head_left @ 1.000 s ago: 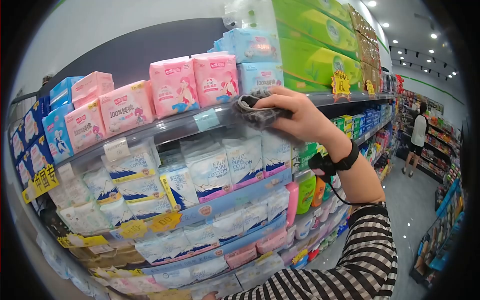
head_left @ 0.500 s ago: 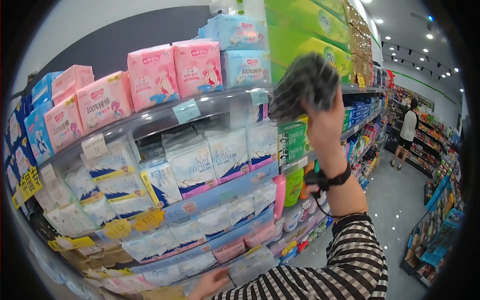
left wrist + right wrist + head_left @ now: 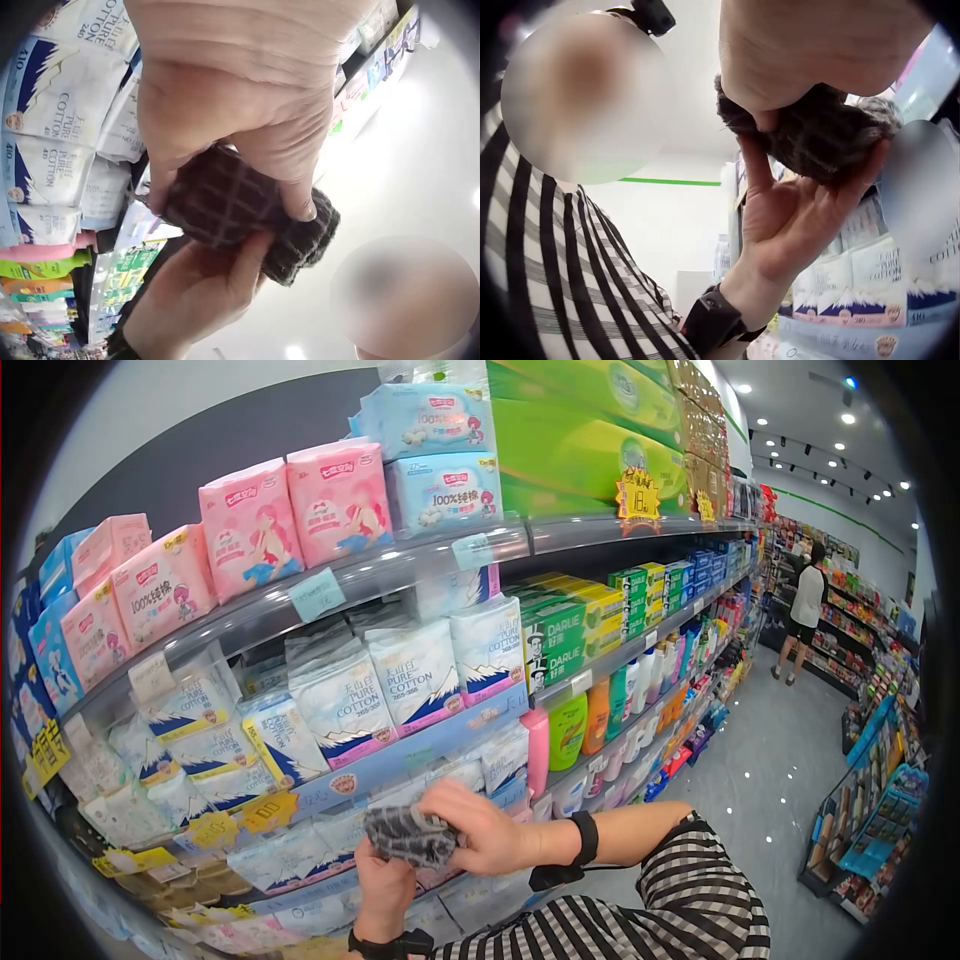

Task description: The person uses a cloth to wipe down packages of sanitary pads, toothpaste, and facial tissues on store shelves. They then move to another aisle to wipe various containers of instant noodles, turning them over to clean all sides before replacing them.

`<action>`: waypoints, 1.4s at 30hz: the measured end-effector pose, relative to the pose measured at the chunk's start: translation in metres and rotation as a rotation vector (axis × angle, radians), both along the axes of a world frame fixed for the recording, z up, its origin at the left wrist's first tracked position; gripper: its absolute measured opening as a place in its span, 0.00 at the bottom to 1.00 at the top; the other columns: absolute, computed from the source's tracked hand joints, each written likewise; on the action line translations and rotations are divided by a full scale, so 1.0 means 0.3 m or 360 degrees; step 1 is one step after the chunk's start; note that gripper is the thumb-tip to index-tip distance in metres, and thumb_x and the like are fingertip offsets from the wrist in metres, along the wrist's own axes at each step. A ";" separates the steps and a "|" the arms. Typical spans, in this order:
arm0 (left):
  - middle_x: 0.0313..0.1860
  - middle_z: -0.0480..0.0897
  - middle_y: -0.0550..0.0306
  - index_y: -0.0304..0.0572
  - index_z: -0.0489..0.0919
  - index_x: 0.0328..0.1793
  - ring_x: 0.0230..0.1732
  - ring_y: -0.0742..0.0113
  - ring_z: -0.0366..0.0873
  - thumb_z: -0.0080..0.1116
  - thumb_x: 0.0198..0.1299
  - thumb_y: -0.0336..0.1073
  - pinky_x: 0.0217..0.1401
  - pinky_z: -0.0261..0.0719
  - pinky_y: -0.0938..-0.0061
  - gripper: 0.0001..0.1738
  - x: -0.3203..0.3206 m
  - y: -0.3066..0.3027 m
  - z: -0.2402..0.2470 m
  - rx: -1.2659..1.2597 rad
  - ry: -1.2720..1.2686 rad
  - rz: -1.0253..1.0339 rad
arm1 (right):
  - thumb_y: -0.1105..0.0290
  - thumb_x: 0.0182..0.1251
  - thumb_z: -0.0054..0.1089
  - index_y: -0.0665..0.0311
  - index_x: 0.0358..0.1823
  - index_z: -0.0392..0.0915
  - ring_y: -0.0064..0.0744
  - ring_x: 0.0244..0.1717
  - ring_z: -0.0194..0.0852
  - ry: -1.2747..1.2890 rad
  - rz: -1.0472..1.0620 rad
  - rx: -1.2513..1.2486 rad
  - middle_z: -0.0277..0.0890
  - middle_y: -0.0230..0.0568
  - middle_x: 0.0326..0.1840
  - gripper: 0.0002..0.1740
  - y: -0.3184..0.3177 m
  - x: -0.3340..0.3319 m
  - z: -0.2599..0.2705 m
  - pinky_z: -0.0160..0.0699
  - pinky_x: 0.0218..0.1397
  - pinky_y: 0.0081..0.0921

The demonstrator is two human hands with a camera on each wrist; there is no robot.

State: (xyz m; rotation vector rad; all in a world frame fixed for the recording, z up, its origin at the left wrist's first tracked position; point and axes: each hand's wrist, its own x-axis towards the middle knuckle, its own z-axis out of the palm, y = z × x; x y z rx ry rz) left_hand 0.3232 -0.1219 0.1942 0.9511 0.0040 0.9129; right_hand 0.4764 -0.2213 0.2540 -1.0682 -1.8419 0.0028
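Observation:
A dark grey checked cloth [image 3: 410, 836], bunched up, is held between both hands in front of the lower shelves. My right hand [image 3: 487, 830] grips it from the right and above, fingers curled over it. From below left, my left hand [image 3: 384, 885] pinches its edge. In the left wrist view the left hand [image 3: 232, 97] has thumb and fingers round the cloth [image 3: 225, 199], with the right hand [image 3: 199, 292] on its other side. In the right wrist view the cloth [image 3: 817, 139] lies between the right hand [image 3: 817, 45] and the left hand [image 3: 795, 217].
Pink packs [image 3: 250, 525] and blue packs [image 3: 443, 490] stand on the top shelf, beside large green packages [image 3: 590, 450]. White cotton packs [image 3: 412, 675], toothpaste boxes [image 3: 570, 625] and bottles [image 3: 568, 732] fill lower shelves. A person [image 3: 805, 605] stands in the aisle at right.
My right hand has come down from the top shelf with the cloth, and my left hand has risen to take hold of it too. The head view has shifted to the right.

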 end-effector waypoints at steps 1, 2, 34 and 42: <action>0.54 0.81 0.51 0.29 0.72 0.64 0.54 0.63 0.81 0.70 0.51 0.24 0.58 0.79 0.68 0.32 0.005 0.001 -0.010 0.0088 -0.0075 0.0104 | 0.74 0.54 0.68 0.69 0.59 0.70 0.52 0.53 0.72 0.0003 0.0002 0.0002 0.72 0.45 0.51 0.29 -0.005 0.009 0.002 0.68 0.62 0.38; 0.53 0.82 0.52 0.29 0.74 0.60 0.53 0.63 0.81 0.69 0.52 0.24 0.57 0.78 0.69 0.27 0.004 -0.002 -0.018 0.0190 -0.0084 0.0138 | 0.73 0.54 0.69 0.68 0.61 0.67 0.53 0.57 0.69 0.0005 -0.0092 -0.0078 0.69 0.47 0.55 0.33 -0.010 0.018 0.013 0.65 0.65 0.38; 0.45 0.84 0.49 0.38 0.80 0.54 0.42 0.56 0.84 0.67 0.56 0.35 0.45 0.80 0.67 0.20 -0.198 -0.015 -0.153 0.1396 0.1502 0.0602 | 0.68 0.56 0.64 0.41 0.64 0.73 0.54 0.53 0.70 -0.0720 -0.2257 0.1137 0.76 0.44 0.53 0.31 -0.009 0.887 0.874 0.75 0.56 0.43; 0.48 0.85 0.50 0.39 0.79 0.59 0.42 0.61 0.83 0.61 0.63 0.33 0.44 0.80 0.68 0.18 -0.322 0.011 -0.296 0.1192 0.1705 0.0701 | 0.68 0.55 0.65 0.38 0.62 0.76 0.48 0.50 0.70 -0.1004 -0.1556 0.0884 0.76 0.38 0.47 0.30 -0.029 0.699 0.812 0.76 0.54 0.37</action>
